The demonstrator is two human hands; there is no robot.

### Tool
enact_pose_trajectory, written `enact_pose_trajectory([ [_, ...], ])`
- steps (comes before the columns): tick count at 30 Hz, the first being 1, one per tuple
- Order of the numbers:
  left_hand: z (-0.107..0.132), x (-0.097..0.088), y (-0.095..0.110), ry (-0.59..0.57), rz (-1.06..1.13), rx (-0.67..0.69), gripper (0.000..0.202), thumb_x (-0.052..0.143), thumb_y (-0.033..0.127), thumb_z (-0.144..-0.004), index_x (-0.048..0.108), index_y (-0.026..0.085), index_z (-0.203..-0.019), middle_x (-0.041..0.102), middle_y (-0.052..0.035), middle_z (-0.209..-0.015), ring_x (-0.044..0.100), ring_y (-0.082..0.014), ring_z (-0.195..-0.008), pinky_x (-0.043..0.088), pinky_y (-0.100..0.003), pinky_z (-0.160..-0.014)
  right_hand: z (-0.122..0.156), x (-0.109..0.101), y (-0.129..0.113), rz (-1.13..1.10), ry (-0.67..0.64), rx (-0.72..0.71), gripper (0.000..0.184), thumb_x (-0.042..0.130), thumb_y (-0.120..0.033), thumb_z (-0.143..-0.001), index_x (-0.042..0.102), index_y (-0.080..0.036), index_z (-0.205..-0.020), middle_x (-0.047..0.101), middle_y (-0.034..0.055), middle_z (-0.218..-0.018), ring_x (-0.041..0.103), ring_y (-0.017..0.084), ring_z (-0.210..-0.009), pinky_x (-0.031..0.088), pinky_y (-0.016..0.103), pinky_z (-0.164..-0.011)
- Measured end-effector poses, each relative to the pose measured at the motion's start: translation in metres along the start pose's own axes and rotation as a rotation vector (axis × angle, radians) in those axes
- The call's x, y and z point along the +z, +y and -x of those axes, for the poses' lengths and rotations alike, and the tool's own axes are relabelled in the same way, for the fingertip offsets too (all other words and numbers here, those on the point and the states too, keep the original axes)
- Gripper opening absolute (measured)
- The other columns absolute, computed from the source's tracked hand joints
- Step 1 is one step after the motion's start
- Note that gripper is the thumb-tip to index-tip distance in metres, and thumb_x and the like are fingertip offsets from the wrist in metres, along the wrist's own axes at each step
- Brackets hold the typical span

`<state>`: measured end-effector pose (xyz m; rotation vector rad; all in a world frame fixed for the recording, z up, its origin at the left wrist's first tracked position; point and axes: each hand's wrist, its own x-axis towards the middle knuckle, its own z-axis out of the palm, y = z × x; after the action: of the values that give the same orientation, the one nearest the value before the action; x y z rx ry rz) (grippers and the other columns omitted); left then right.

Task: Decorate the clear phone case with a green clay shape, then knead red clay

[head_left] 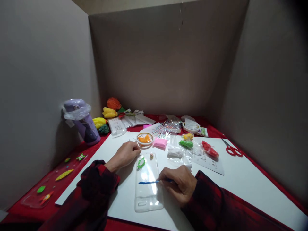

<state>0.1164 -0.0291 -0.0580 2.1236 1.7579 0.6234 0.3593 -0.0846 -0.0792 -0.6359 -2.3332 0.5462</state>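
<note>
A clear phone case (148, 192) lies on the white board in front of me. Near its upper end sit a green leaf-edged clay piece with a pale centre (141, 163) and a small brown-and-white bit (151, 156). My right hand (179, 184) is closed round a thin blue modelling tool (148, 183), whose flat tip reaches left over the middle of the case. My left hand (126, 155) rests by the case's upper left corner, fingers curled together; whatever they pinch is hidden. Just beyond it stands a round tub with orange clay (144, 139).
Bags of pink (160, 143), white (175, 152), green (186, 143) and red clay (210, 149) lie beyond the case. Red-handled scissors (233, 150) are at the right. A purple bottle (83, 123) stands left, behind another decorated clear case (36, 201). Gem sheets (168, 125) lie at the back.
</note>
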Motion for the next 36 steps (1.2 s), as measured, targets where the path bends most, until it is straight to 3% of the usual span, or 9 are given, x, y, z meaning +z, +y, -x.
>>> enact_pose_trajectory([
  [10, 0.002, 0.0, 0.0, -0.015, -0.013, -0.033, 0.01, 0.053, 0.024, -0.071, 0.061, 0.019, -0.068, 0.065, -0.0028, -0.074, 0.058, -0.0186, -0.07, 0.036, -0.027, -0.061, 0.003, 0.005, 0.002, 0.03, -0.018, 0.019, 0.02, 0.047, -0.021, -0.083, 0.065, -0.019, -0.091, 0.067, -0.0001, -0.062, 0.06, 0.012, -0.049, 0.036, 0.023, -0.049],
  [18, 0.002, -0.001, 0.004, -0.024, -0.013, -0.057, 0.009, 0.054, 0.022, -0.072, 0.061, 0.018, -0.068, 0.065, -0.0025, -0.073, 0.058, -0.0184, -0.07, 0.038, -0.027, -0.062, 0.003, -0.002, -0.01, 0.091, -0.019, -0.072, 0.02, 0.045, -0.025, -0.089, 0.064, -0.019, -0.088, 0.067, 0.0012, -0.064, 0.063, 0.013, -0.056, 0.039, 0.024, -0.057],
  [23, 0.002, 0.0, 0.005, 0.005, -0.004, -0.054, 0.011, 0.052, 0.023, -0.074, 0.062, 0.019, -0.07, 0.065, -0.0039, -0.077, 0.058, -0.0196, -0.072, 0.038, -0.028, -0.064, 0.002, 0.0, -0.009, 0.139, -0.062, -0.058, 0.02, 0.046, -0.026, -0.087, 0.064, -0.019, -0.084, 0.066, 0.002, -0.061, 0.062, 0.014, -0.056, 0.037, 0.024, -0.056],
  [27, 0.001, -0.002, 0.006, 0.016, 0.022, -0.034, 0.013, 0.051, 0.024, -0.075, 0.061, 0.019, -0.068, 0.065, -0.004, -0.075, 0.057, -0.0201, -0.072, 0.038, -0.029, -0.065, 0.003, 0.003, -0.007, 0.163, 0.032, -0.041, 0.021, 0.046, -0.026, -0.088, 0.064, -0.02, -0.081, 0.065, 0.0006, -0.059, 0.059, 0.014, -0.052, 0.034, 0.025, -0.055],
  [31, 0.001, -0.005, 0.006, 0.024, 0.08, -0.02, 0.018, 0.046, 0.023, -0.078, 0.061, 0.02, -0.067, 0.064, -0.0024, -0.072, 0.057, -0.0192, -0.07, 0.039, -0.028, -0.065, 0.003, -0.002, -0.004, 0.222, 0.221, 0.117, 0.025, 0.044, -0.026, -0.089, 0.064, -0.019, -0.077, 0.063, 0.0014, -0.059, 0.057, 0.013, -0.052, 0.033, 0.025, -0.056],
  [36, 0.001, -0.005, 0.001, 0.059, 0.204, -0.053, 0.019, 0.044, 0.021, -0.078, 0.062, 0.018, -0.081, 0.064, -0.0027, -0.075, 0.059, -0.0182, -0.069, 0.044, -0.028, -0.065, 0.001, -0.007, 0.008, 0.462, 0.278, 0.419, 0.024, 0.045, -0.03, -0.088, 0.062, -0.018, -0.074, 0.059, -0.0004, -0.049, 0.054, 0.013, -0.042, 0.025, 0.025, -0.049],
])
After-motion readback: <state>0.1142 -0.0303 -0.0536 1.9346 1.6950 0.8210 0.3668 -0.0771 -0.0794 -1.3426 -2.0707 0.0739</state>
